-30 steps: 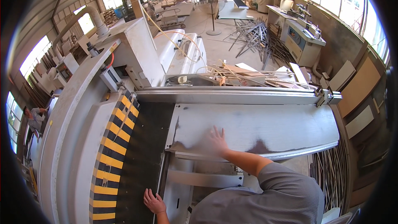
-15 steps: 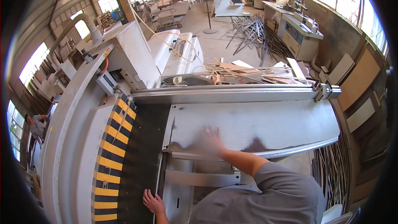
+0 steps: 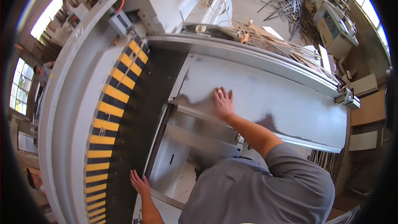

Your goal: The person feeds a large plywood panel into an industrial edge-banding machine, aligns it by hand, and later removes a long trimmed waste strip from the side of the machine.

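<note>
My right hand (image 3: 224,103) lies on the near part of the pale metal sliding table (image 3: 265,87), its fingers a little apart and nothing in them. The table's surface has dark worn patches along its near edge. Lower down, my left hand (image 3: 141,183) rests with outstretched fingers at the edge of the black bed (image 3: 137,137), which runs beside a yellow-and-black striped guard (image 3: 107,114). No workpiece shows under either hand. A metal fence (image 3: 248,54) borders the far side of the sliding table.
A clamp-like stop (image 3: 347,98) sits at the fence's right end. Offcuts (image 3: 269,37) lie behind the fence, and a heap of thin strips (image 3: 286,8) is on the floor. Boards (image 3: 367,110) lean at the right. Two other people are partly visible at the far left.
My view has turned and tilted down, so the machine appears rotated. The right hand, blurred earlier, now shows clearly on the sliding table. My left hand remains by the black bed's edge.
</note>
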The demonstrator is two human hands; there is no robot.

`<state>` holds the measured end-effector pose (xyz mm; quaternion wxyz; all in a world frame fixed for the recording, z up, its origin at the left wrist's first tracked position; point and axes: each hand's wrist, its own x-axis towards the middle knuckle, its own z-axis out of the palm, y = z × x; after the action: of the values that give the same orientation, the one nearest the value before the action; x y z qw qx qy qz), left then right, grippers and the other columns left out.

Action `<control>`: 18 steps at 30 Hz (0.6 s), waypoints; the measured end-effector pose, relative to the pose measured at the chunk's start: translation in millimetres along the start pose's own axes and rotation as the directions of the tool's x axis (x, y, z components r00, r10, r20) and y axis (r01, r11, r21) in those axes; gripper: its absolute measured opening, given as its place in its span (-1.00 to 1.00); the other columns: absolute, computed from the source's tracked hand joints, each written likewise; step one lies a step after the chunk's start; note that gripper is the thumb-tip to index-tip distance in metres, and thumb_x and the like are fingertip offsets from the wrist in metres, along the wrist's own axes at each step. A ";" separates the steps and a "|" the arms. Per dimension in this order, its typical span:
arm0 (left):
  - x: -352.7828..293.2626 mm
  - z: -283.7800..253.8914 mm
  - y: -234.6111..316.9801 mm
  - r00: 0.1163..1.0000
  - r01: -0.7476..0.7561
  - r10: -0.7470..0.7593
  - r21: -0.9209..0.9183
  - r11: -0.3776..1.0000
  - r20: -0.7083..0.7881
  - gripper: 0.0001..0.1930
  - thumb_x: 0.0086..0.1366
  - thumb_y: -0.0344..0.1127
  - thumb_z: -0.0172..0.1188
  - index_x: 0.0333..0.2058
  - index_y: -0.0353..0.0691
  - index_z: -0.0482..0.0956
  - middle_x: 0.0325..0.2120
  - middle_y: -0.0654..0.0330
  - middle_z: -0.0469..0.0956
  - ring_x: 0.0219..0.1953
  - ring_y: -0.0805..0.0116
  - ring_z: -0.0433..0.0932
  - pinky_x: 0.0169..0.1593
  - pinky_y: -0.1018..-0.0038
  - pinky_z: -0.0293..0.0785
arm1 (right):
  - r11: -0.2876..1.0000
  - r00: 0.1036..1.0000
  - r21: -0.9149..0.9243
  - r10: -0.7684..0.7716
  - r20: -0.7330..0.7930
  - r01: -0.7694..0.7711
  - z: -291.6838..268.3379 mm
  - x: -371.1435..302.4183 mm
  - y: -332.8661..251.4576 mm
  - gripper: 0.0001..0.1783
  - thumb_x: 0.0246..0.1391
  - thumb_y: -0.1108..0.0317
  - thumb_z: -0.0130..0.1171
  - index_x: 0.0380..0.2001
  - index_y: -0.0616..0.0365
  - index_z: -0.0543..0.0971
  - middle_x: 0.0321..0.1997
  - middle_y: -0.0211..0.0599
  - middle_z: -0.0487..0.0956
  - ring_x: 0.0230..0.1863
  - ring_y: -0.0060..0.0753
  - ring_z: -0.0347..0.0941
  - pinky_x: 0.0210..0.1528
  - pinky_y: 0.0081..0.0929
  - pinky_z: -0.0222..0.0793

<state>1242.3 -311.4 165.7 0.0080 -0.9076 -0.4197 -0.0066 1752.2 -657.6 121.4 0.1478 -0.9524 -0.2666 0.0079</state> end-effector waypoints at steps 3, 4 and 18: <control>-10.0 5.4 -14.6 0.999 0.037 -0.038 -0.047 0.998 -0.032 -0.29 0.34 -0.28 0.24 0.42 -0.21 0.22 0.48 0.05 0.15 0.47 -0.06 0.15 0.50 0.03 0.06 | 0.996 0.976 0.086 0.014 -0.218 0.005 -0.8 -2.5 -2.5 -0.42 0.14 0.06 0.22 0.21 -0.03 0.48 0.57 -0.09 0.15 0.65 0.09 -0.15 0.52 0.52 -0.34; -10.2 9.2 -14.0 0.997 0.046 -0.050 -0.069 0.997 -0.060 -0.29 0.32 -0.28 0.26 0.41 -0.21 0.24 0.47 0.05 0.16 0.47 -0.06 0.14 0.49 0.03 0.06 | 0.999 0.984 0.045 0.020 -0.179 -0.013 -1.3 -3.3 -3.3 -0.39 0.15 0.04 0.22 0.25 -0.03 0.45 0.56 -0.08 0.16 0.64 0.07 -0.14 0.53 0.50 -0.34; -2.9 -0.2 -29.0 0.983 0.120 -0.140 -0.159 0.980 -0.121 -0.31 0.26 -0.20 0.32 0.34 -0.17 0.33 0.41 0.06 0.23 0.45 -0.02 0.17 0.51 -0.02 0.03 | 0.999 0.992 0.052 0.017 -0.121 -0.010 -4.6 -0.2 -34.8 -0.42 0.32 0.09 0.10 0.34 0.03 0.43 0.58 -0.07 0.16 0.64 -0.06 -0.08 0.60 0.24 -0.40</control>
<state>1218.3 -294.8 166.1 -0.0333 -0.8737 -0.4753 -0.0986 1734.9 -630.7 135.7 0.1882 -0.9487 -0.2504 -0.0422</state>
